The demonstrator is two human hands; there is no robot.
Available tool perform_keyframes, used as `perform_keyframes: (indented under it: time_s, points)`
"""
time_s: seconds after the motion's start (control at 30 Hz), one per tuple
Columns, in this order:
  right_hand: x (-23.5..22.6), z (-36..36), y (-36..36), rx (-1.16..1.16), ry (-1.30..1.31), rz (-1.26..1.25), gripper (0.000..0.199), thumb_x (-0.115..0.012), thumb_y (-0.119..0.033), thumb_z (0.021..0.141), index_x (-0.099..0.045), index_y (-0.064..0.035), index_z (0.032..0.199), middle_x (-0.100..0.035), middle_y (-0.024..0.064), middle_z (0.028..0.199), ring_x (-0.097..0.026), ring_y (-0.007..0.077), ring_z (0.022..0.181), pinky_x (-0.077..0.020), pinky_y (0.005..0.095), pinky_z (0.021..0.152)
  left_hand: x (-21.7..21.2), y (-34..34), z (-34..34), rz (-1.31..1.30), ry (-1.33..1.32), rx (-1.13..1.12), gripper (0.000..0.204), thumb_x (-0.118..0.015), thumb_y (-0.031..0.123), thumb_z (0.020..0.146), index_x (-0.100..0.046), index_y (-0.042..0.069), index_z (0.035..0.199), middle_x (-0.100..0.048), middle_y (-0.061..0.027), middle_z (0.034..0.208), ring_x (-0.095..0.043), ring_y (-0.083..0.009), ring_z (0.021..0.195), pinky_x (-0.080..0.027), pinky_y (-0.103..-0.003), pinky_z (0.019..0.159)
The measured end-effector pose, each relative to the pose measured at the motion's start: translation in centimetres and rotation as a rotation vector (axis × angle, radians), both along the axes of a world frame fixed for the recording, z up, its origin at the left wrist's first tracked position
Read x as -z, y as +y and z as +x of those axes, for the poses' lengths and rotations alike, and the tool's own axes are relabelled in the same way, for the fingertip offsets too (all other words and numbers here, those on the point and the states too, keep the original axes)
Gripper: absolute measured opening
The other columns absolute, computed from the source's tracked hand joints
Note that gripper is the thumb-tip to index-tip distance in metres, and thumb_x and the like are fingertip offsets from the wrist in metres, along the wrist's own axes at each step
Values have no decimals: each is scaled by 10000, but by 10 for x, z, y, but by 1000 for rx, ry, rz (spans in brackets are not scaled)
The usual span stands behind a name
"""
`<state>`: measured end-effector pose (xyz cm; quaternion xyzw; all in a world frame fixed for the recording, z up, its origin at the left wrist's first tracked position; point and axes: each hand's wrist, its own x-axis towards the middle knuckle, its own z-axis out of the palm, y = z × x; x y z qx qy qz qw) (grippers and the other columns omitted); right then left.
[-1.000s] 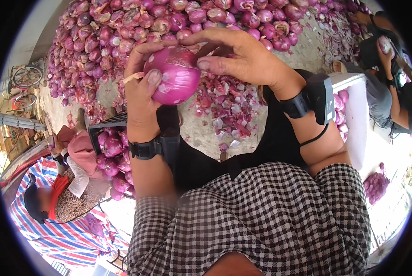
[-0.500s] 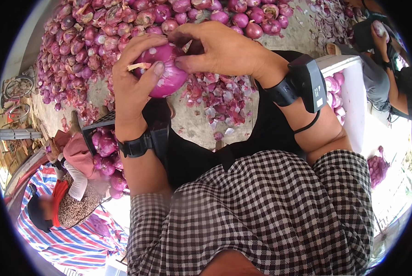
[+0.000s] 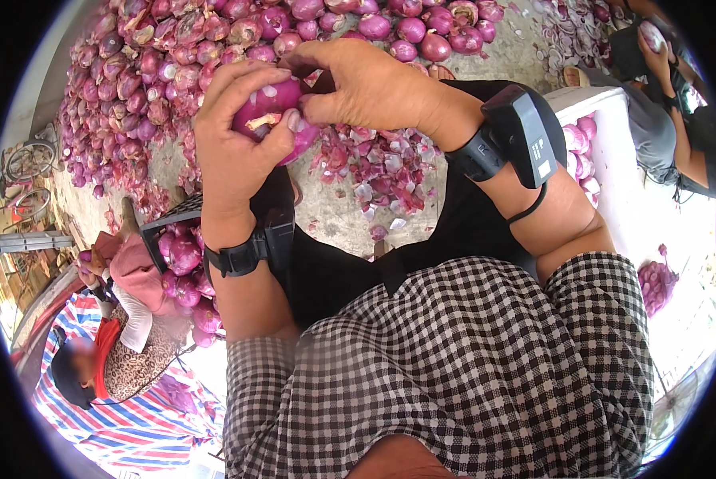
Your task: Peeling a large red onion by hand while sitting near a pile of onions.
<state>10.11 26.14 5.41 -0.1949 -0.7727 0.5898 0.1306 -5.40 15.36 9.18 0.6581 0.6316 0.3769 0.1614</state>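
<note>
A large purple-red onion (image 3: 271,102) with a dry stem stub is held up in front of me. My left hand (image 3: 238,132) wraps round its left side, the thumb lying across the near face below the stub. From the right, my right hand (image 3: 358,84) bends its fingers and thumb against the onion's right side. Whether a knife or a strip of skin is between the right fingers is hidden. Beneath my hands, loose peeled skins (image 3: 382,176) lie scattered on the concrete floor.
A heap of unpeeled onions (image 3: 134,80) spreads across the far side. Shiny onions fill a dark crate (image 3: 156,249) at my left; a white foam box (image 3: 613,108) at my right holds more. One person (image 3: 106,351) sits at left, another (image 3: 669,120) at far right holds an onion.
The onion has turned in my hands, its stem stub now nearer the middle of the face toward me. My right hand has shifted slightly left, still against the onion.
</note>
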Motion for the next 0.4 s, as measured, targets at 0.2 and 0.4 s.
perform_keyframes:
  time_s: [0.2,0.4]
  points:
    - [6,-4,0,66,57,171,439,-544,-22,799,-529,18,1236,-655,176,1068,-643,229,962,-508,312,831,-2,-1,-2,9,-46,-12,349,-686,51,623,-670,43,972,-620,-101,997,-598,-233,954,-469,-328,864]
    - [9,-8,2,140,243,54,392,-597,-88,741,-609,1,1122,-640,237,951,-626,356,926,-491,406,828,-5,-1,-2,1,11,-70,336,-664,96,650,-671,41,981,-615,-96,1060,-584,-235,995,-444,-346,915]
